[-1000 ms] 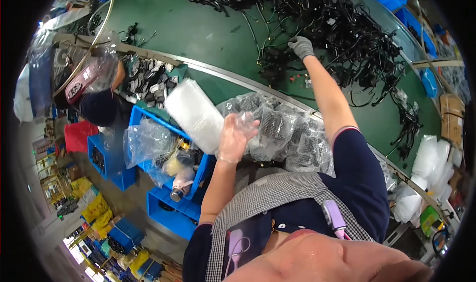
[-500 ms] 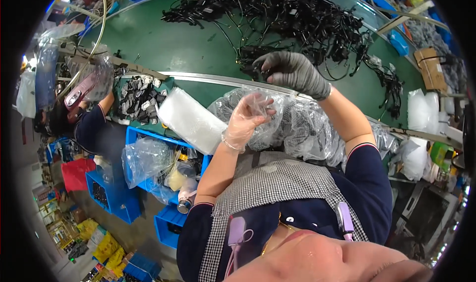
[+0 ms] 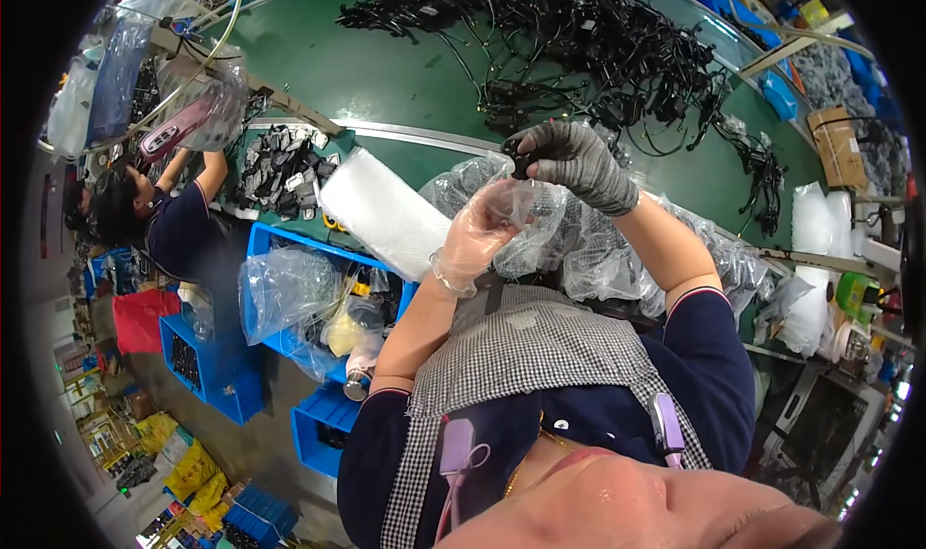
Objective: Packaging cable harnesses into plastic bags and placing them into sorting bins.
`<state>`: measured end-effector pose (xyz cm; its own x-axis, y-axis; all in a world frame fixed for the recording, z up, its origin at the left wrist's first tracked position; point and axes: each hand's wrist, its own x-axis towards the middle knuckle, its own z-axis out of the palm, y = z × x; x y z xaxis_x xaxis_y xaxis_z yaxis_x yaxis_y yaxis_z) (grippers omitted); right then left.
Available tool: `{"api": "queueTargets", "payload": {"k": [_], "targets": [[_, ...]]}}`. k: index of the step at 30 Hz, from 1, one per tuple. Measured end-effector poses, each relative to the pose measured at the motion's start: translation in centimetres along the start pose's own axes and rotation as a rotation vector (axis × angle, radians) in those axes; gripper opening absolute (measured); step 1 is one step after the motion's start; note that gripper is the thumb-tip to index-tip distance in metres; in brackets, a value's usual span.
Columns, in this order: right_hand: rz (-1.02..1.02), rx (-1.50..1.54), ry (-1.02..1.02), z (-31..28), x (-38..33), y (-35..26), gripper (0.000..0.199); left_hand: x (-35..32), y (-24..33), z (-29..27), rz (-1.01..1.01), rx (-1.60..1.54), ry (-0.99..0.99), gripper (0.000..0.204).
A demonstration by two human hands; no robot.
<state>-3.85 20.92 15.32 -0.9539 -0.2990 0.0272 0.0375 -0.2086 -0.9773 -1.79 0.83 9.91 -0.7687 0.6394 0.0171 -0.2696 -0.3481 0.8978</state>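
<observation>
My right hand (image 3: pixel 586 171), in a grey knit glove, pinches a small black part (image 3: pixel 521 161) between thumb and fingers; its exact kind is hard to make out. Just below and left of it, my left hand (image 3: pixel 482 229) wears a thin clear glove. Its fingers are curled round a thin clear plastic bag (image 3: pixel 546 223), and the black part is close to the bag's top. More crumpled clear bags (image 3: pixel 603 260) lie in front of me. On the green table (image 3: pixel 289 57) beyond, a big tangle of black cables (image 3: pixel 569 38) is heaped.
A stack of white foam sheets (image 3: pixel 384 216) lies left of my hands, beside a pile of small black and grey parts (image 3: pixel 275 173). Blue crates (image 3: pixel 253 288) stand at the lower left. A co-worker (image 3: pixel 183 211) works at the far left. A cardboard box (image 3: pixel 837 149) sits at the right.
My right hand has come down and slightly left, bringing the black part near my left hand. My left hand has closed and turned inward. The co-worker has leaned into fuller view.
</observation>
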Motion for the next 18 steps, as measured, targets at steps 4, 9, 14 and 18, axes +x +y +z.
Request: {"api": "queueTargets", "payload": {"k": [4, 9, 14, 18], "targets": [[-0.013, 0.0, 0.031, 0.8, -0.3, 0.0, 0.027, -0.6, 0.1, 0.0, 0.021, 0.054, 0.06, 0.058], [-0.126, -0.031, 0.046, 1.9, -1.1, -1.5, 0.039, -1.1, 0.0, -0.8, 0.176, 0.625, 0.202, 0.061], [0.175, -0.477, -0.344, 3.5, -1.9, -4.8, 0.053, -1.7, 0.9, -0.4, 0.504, 0.91, 0.271, 0.064], [0.211, -0.716, -0.439, 4.6, -2.0, -4.8, 0.043, -2.5, 1.6, 0.2, 0.602, 1.006, 0.191, 0.064]]}}
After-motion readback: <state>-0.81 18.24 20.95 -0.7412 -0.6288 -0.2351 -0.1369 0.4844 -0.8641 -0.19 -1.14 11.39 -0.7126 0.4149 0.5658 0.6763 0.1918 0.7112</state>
